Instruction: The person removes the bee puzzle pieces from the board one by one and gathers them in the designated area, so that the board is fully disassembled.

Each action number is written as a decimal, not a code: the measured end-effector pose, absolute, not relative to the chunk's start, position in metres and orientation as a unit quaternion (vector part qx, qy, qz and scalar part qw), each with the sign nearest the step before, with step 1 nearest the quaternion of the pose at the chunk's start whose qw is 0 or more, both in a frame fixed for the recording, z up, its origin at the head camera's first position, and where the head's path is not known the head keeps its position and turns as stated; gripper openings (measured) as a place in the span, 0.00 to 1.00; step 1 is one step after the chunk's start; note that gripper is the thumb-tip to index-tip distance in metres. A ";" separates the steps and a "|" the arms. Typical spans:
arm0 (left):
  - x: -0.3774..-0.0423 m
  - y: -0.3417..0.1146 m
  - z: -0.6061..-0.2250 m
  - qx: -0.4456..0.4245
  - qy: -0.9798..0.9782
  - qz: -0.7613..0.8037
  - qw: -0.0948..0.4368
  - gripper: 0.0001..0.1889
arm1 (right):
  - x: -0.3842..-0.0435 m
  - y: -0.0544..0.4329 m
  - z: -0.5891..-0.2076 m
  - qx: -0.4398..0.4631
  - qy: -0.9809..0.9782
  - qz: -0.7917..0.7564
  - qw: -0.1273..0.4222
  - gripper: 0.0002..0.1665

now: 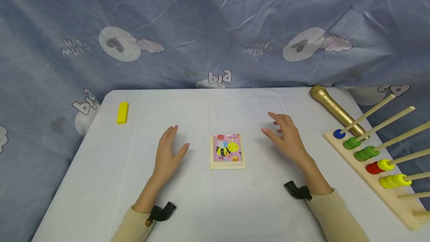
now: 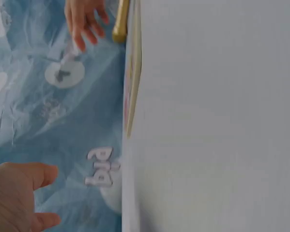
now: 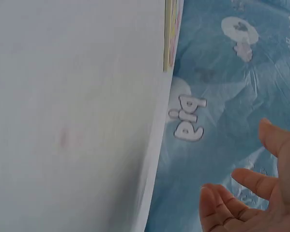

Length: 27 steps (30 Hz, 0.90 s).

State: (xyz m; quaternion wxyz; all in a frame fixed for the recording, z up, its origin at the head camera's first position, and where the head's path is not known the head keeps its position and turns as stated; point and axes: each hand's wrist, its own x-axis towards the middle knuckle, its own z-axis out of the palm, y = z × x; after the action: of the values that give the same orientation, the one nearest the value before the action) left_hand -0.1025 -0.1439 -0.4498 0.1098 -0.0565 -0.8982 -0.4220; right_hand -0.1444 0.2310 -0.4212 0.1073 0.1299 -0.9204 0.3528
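A small square bee picture puzzle (image 1: 227, 148) in a pale wooden frame lies flat at the middle of the white table. My left hand (image 1: 169, 156) is held to the left of it, fingers extended and thumb apart, with nothing in it. To the right of the puzzle, my right hand (image 1: 285, 137) is likewise empty, its fingers relaxed and slightly bent. Seen edge-on in the left wrist view, the puzzle (image 2: 134, 72) stands out from the tabletop as a thin strip, with the right hand (image 2: 85, 21) beyond it. The right wrist view shows the right hand's (image 3: 261, 193) spread thumb and fingers.
A yellow block (image 1: 122, 113) lies at the table's back left. On the right stands a wooden peg board (image 1: 373, 180) with coloured rings and long upright pegs. A gold microphone (image 1: 337, 111) lies behind it. A patterned blue-grey cloth (image 1: 215, 29) hangs behind the table.
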 end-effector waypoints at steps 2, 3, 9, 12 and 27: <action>-0.102 -0.135 -0.454 -0.063 -0.887 -0.445 0.108 0.34 | -0.145 0.223 -0.421 0.127 -0.914 0.371 0.106 0.33; -0.101 -0.130 -0.456 -0.065 -0.882 -0.454 0.109 0.33 | -0.146 0.219 -0.420 0.124 -0.912 0.376 0.104 0.32; -0.097 -0.101 -0.468 -0.081 -0.866 -0.480 0.110 0.29 | -0.152 0.194 -0.419 0.110 -0.900 0.419 0.059 0.28; -0.095 -0.089 -0.473 -0.087 -0.865 -0.483 0.108 0.28 | -0.156 0.181 -0.419 0.114 -0.889 0.442 0.037 0.27; -0.094 -0.072 -0.485 -0.116 -0.882 -0.439 0.125 0.23 | -0.166 0.129 -0.429 0.145 -0.863 0.482 -0.040 0.26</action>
State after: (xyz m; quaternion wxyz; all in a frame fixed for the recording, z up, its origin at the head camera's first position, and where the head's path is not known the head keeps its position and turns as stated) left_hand -0.0942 -0.0720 -0.4851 0.1248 -0.1165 -0.8820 -0.4392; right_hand -0.1658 0.1288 -0.4286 -0.0397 0.1454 -0.8629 0.4824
